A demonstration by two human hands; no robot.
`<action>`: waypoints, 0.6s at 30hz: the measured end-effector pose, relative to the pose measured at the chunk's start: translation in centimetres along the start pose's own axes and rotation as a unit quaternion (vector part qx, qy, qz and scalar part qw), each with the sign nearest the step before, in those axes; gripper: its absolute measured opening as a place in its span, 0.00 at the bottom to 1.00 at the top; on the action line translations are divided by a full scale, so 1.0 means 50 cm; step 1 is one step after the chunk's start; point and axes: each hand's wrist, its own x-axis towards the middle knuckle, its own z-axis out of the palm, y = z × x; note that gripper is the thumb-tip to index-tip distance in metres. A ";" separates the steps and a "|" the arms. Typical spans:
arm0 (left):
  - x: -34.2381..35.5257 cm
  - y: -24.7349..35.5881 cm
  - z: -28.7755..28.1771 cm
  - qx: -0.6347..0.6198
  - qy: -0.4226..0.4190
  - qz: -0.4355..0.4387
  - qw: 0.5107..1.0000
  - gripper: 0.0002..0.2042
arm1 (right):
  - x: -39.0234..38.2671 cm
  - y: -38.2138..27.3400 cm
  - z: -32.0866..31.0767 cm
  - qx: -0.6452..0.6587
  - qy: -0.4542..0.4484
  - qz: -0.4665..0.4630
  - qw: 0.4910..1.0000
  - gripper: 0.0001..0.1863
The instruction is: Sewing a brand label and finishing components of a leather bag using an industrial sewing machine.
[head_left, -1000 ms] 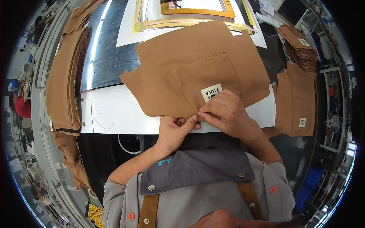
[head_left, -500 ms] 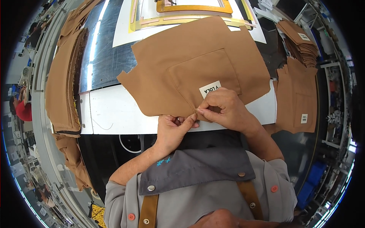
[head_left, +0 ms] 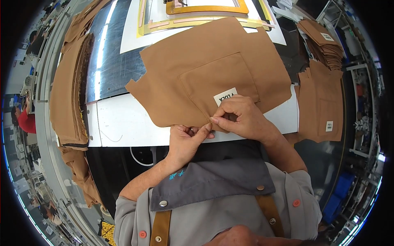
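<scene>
A brown fabric panel [head_left: 176, 61] lies across the white table edge in front of me. Stitched onto it is a square patch pocket [head_left: 221, 76] with a white label [head_left: 223, 96] near its lower side. My left hand [head_left: 186, 141] pinches the panel's near edge between thumb and fingers. Just above it, my right hand [head_left: 238, 112] is closed in a pinch at the pocket's near corner, its thumb and forefinger tips meeting the left thumb. Whatever lies between the right fingertips is too small to make out.
A thick stack of brown panels [head_left: 67, 90] stands at the left. More labelled brown pieces [head_left: 320, 102] lie at the right, with a folded pile [head_left: 320, 43] behind them. Beyond my panel are a metal plate [head_left: 115, 61] and an orange frame [head_left: 209, 9] on a white sheet.
Both hands keep their pinch at the same spot on the panel. The view has shifted very slightly; little else differs.
</scene>
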 end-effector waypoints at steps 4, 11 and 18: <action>-0.006 0.014 0.013 -0.016 0.024 -0.004 1.000 0.06 | 0.007 0.001 0.002 0.004 0.013 -0.016 1.000 0.08; -0.005 0.007 -0.009 0.000 0.008 -0.023 1.000 0.06 | 0.008 0.014 -0.046 -0.073 0.066 -0.038 0.994 0.07; -0.007 0.013 -0.011 0.001 0.038 -0.051 0.998 0.07 | 0.047 0.122 -0.297 -0.279 0.320 0.061 0.903 0.08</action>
